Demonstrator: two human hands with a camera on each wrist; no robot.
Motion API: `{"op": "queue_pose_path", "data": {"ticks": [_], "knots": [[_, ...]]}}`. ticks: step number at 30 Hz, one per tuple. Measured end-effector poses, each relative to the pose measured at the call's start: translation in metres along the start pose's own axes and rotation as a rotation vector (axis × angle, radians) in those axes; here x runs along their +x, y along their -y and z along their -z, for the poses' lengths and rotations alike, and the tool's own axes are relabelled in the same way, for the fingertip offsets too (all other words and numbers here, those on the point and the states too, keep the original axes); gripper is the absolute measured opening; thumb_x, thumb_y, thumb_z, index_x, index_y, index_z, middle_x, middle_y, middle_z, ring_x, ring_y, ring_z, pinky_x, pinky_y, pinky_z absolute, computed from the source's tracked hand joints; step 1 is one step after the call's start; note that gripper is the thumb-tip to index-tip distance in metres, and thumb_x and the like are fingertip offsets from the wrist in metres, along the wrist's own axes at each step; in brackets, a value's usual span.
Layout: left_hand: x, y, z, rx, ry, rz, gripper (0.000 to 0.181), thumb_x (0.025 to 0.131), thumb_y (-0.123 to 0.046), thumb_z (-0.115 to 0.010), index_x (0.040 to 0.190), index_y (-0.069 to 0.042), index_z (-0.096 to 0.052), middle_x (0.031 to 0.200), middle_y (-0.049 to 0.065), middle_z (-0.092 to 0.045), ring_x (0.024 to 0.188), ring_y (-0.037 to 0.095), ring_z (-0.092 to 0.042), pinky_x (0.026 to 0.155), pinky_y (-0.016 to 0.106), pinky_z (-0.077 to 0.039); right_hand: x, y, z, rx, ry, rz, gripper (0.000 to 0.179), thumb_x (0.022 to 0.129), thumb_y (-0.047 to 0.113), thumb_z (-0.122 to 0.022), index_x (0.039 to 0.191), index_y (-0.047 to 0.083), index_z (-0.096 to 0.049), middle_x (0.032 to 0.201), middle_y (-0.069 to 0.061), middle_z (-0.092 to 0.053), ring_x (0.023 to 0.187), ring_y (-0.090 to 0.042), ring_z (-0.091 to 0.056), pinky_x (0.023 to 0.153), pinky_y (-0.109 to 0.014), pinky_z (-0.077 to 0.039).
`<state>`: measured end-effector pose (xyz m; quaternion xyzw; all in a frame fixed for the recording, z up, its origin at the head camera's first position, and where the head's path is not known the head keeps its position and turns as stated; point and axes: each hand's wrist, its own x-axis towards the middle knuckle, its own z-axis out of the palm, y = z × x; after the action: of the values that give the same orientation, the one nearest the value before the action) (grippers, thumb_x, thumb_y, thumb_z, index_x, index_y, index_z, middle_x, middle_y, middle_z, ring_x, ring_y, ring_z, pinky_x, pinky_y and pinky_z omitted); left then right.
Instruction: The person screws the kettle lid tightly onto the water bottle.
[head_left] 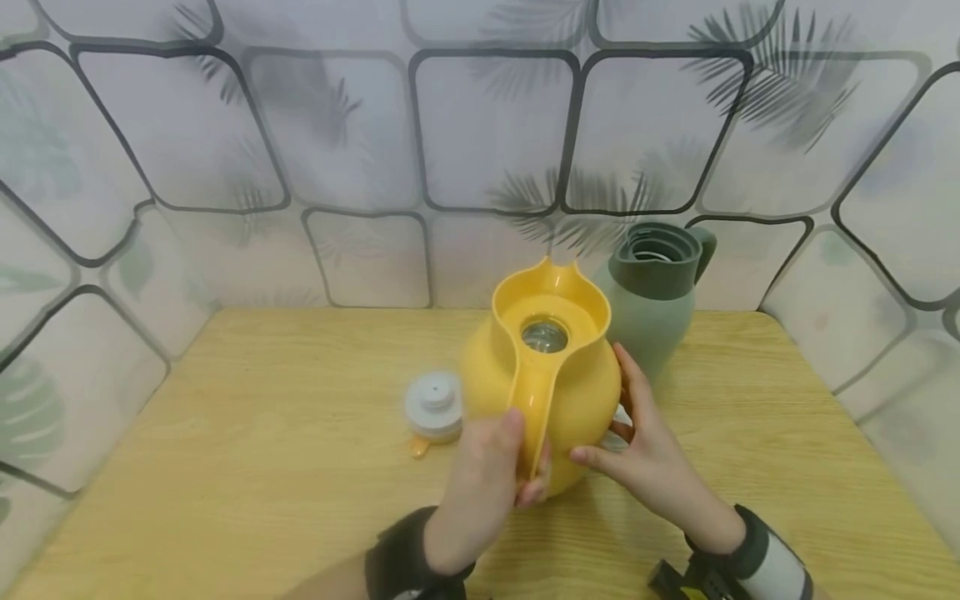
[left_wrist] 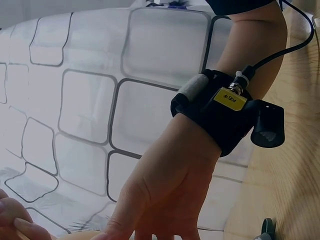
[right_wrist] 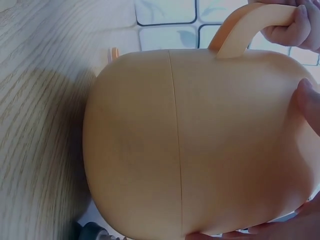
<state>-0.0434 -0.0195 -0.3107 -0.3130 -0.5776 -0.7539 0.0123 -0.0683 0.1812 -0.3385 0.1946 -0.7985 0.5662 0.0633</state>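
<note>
A yellow vacuum jug point(head_left: 581, 392) stands in front of me without its lid, its round mouth showing a shiny inner liner. My left hand point(head_left: 480, 462) grips the jug's handle point(head_left: 534, 400), which points toward me. On the right side of the belly, my right hand point(head_left: 660, 467) holds the body, thumb at the near side and fingers round the far side. From the right wrist view, the jug's smooth belly point(right_wrist: 175, 140) fills most of the frame. A pale grey lid point(head_left: 435, 404) with a yellow tab lies on the table, left of the jug.
A green jug point(head_left: 652, 317), also without a lid, stands behind and to the right. A small green and white piece point(right_wrist: 92, 232) sits beyond the yellow jug, mostly hidden. The wooden table point(head_left: 285, 433) meets a patterned curtain point(head_left: 367, 258) at its back edge.
</note>
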Motion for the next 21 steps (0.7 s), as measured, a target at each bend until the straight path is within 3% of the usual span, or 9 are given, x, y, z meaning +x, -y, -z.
{"op": "queue_pose_path", "data": {"ticks": [6,12,18,21], "knots": [[-0.003,0.003,-0.001,-0.034,0.009,-0.05,0.06,0.106,-0.033,-0.025,0.066,0.006,-0.047,0.045,0.015,-0.038,0.038,0.011,-0.036,0.036,0.025,-0.033,0.0,-0.003,0.0,-0.001,0.017,0.021,0.112,0.073,-0.002,-0.08,0.153,0.012,-0.004,0.154,-0.013,-0.016,0.134,-0.033,-0.027,0.09,-0.022,-0.043],[-0.004,0.01,-0.004,-0.016,-0.002,-0.079,0.06,0.107,-0.032,-0.024,0.065,0.005,-0.048,0.045,0.015,-0.04,0.038,0.012,-0.036,0.035,0.024,-0.033,0.001,-0.006,0.002,-0.023,0.039,0.032,0.112,0.073,-0.001,-0.081,0.153,0.012,-0.004,0.154,-0.013,-0.018,0.135,-0.033,-0.027,0.093,-0.035,-0.043],[-0.005,0.013,-0.007,-0.011,-0.007,-0.115,0.061,0.107,-0.031,-0.023,0.064,0.005,-0.048,0.044,0.014,-0.04,0.037,0.015,-0.036,0.035,0.024,-0.033,0.002,-0.011,0.004,0.004,0.065,0.063,0.113,0.073,-0.003,-0.08,0.154,0.012,-0.003,0.155,-0.015,-0.016,0.136,-0.034,-0.022,0.092,-0.02,-0.041],[-0.005,0.015,-0.009,-0.002,-0.013,-0.123,0.061,0.107,-0.031,-0.023,0.064,0.004,-0.048,0.045,0.014,-0.041,0.037,0.015,-0.036,0.035,0.023,-0.033,0.004,-0.014,0.006,0.02,0.086,0.067,0.112,0.073,-0.003,-0.08,0.154,0.013,-0.004,0.155,-0.015,-0.015,0.137,-0.035,-0.021,0.093,-0.019,-0.04]]}}
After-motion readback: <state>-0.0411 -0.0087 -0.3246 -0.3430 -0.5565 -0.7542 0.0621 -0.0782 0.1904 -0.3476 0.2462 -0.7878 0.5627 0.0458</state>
